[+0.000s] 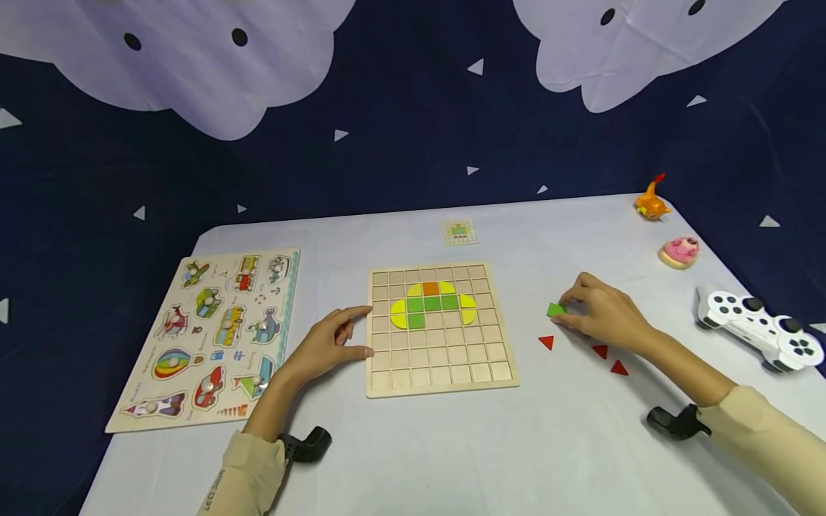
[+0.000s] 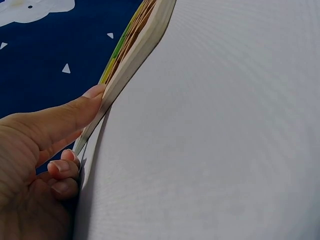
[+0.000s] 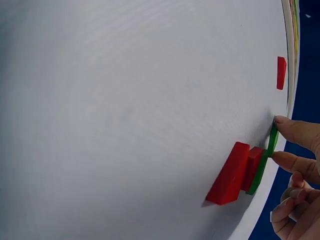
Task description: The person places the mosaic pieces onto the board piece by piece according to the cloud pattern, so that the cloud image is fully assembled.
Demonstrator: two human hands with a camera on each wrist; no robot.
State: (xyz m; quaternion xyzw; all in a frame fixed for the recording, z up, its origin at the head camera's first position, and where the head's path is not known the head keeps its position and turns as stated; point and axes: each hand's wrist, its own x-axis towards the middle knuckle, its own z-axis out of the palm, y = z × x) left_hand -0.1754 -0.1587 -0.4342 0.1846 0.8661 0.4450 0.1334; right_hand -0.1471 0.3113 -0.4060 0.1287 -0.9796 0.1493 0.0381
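A wooden grid board (image 1: 442, 365) lies mid-table, with green, yellow and orange tiles in its upper cells. My left hand (image 1: 332, 340) touches the board's left edge with thumb and index fingertip; the left wrist view shows the thumb on the rim. To the board's right, my right hand (image 1: 603, 312) pinches a green square tile (image 1: 555, 309) between thumb and index finger. In the right wrist view, a second green tile (image 3: 257, 175) lies by a red triangle (image 3: 230, 175). A red triangle (image 1: 546, 342) lies near the board, with two more red triangles (image 1: 601, 351) below the right hand.
A picture puzzle board (image 1: 145, 387) lies on the left. Behind the grid board is a small pattern card (image 1: 459, 231). A white game controller (image 1: 758, 328), a pink toy (image 1: 680, 252) and an orange toy (image 1: 652, 203) stand along the right side.
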